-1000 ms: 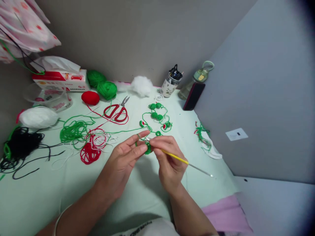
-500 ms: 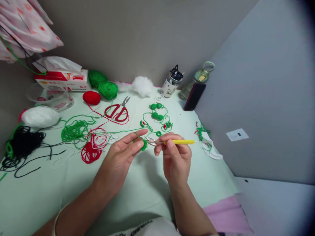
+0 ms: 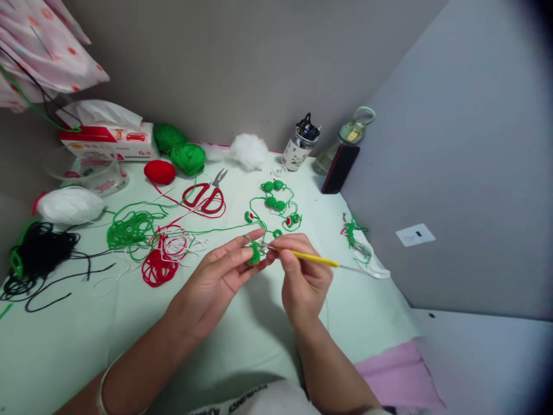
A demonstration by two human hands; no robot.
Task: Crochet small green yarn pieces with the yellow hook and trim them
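Between the thumb and fingers of my left hand (image 3: 220, 271) is a small green crochet piece (image 3: 254, 253), with green yarn running over the forefinger. My right hand (image 3: 306, 276) grips a crochet hook (image 3: 315, 258) by its yellow handle. The hook's metal tip reaches the green piece; whether it is inside a stitch I cannot tell. Just beyond my hands lie several small green crocheted balls (image 3: 271, 202) joined by loose yarn, and a small green ring (image 3: 277, 233).
Red-handled scissors (image 3: 211, 199) lie behind my left hand. Leftward are tangles of green yarn (image 3: 133, 229), red yarn (image 3: 159, 268) and black yarn (image 3: 38, 248). A tissue box (image 3: 129, 141), white stuffing (image 3: 249, 151), a pen jar (image 3: 297, 151), a phone (image 3: 340, 169) and a bottle (image 3: 345, 141) stand along the back.
My right hand has tilted the hook, so its handle end now points lower and its tip sits higher at the green piece. My left fingers have turned the piece slightly.
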